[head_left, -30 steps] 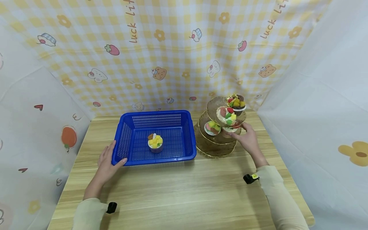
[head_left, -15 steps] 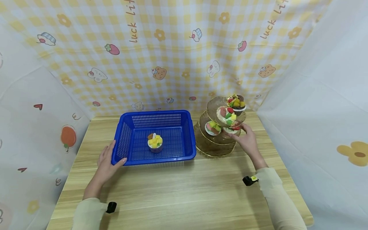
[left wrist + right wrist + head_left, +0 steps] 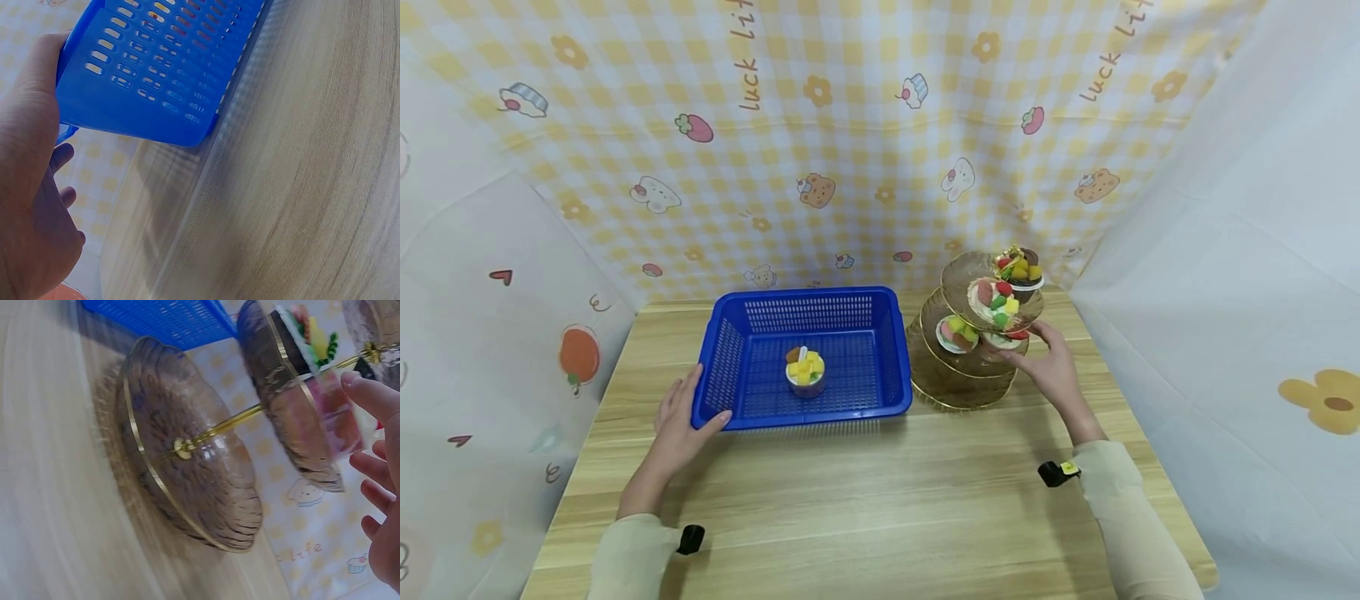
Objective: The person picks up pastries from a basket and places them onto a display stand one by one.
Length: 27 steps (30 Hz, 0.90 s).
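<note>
My left hand grips the near left corner of a blue plastic basket, thumb at the front rim and fingers along the left side. Inside the basket stands a toy cupcake with yellow cubes on top. On the right, my right hand holds another toy cupcake in a pinkish cup on the middle tier of a three-tier stand. Its thumb and fingers lie on either side of the cup. Beside that one sits a cupcake with green and pink topping.
The stand's top tier bears a fruit-topped cupcake in front and a dark one behind. Basket and stand are side by side on a wooden table. A checked curtain hangs behind the table.
The right hand and forearm shift very slightly, and the cupcakes on the stand move a little right. The left hand and the basket stay in place.
</note>
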Tool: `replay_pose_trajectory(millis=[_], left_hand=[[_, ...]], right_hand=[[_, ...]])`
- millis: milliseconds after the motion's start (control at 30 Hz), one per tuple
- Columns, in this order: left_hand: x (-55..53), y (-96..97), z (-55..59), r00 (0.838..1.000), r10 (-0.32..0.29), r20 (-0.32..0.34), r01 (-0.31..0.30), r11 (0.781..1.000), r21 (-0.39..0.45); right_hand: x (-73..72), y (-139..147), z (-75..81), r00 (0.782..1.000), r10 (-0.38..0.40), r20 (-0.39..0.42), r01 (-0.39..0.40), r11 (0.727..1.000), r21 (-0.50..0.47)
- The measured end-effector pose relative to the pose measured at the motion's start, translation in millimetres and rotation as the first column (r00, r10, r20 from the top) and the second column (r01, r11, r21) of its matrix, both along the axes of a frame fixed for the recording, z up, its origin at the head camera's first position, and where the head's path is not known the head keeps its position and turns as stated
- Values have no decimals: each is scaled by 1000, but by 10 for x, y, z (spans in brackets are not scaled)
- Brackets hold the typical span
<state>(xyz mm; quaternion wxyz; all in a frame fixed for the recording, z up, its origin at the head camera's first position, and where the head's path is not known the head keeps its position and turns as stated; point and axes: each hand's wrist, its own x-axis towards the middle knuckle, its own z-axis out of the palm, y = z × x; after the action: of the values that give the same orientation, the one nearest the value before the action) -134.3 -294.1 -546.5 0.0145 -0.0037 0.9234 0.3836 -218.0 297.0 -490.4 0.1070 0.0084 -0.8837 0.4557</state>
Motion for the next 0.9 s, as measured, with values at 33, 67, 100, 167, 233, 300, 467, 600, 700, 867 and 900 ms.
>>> replay_pose_trajectory(millis=[33, 67, 100, 167, 233, 300, 467, 600, 700, 867, 900], left_hand=[[0, 0, 0, 1000, 1, 0, -1, 1000, -1], [3, 0, 1, 1000, 2, -1, -2, 1000, -2], [2, 0, 3, 1000, 2, -1, -2, 1000, -4], [3, 0, 3, 1000, 4, -4, -4, 1000, -8], [3, 1, 2, 1000, 5, -6, -5, 1000, -8], [3, 1, 0, 1000, 3, -3, -3, 1000, -5], [7, 3, 9, 1000, -2, 6, 2, 1000, 4], [-3, 6, 7, 1000, -4, -3, 4, 1000, 8], [-7, 9, 2, 1000, -4, -10, 4, 1000, 7], [3, 11, 10, 1000, 0, -11, 0, 1000, 3], [4, 12, 11, 1000, 0, -11, 0, 1000, 4]], right_hand=[[1, 8, 17, 1000, -6, -5, 6, 1000, 3], [2, 17, 30, 1000, -11, -8, 11, 1000, 7], [5, 25, 44, 1000, -17, -9, 17, 1000, 11], [12, 38, 59, 1000, -16, -11, 16, 1000, 12], [29, 51, 53, 1000, -9, -8, 9, 1000, 5], [60, 57, 32, 1000, -8, -18, 8, 1000, -4], [241, -13, -10, 994, -60, -89, 58, 998, -18], [426, -133, -10, 979, -124, -163, 118, 992, -49], [542, -230, -30, 954, -148, -262, 132, 988, -77], [672, -450, -116, 884, -92, -459, 68, 995, -70], [687, -503, -127, 869, -63, -490, 37, 997, -62]])
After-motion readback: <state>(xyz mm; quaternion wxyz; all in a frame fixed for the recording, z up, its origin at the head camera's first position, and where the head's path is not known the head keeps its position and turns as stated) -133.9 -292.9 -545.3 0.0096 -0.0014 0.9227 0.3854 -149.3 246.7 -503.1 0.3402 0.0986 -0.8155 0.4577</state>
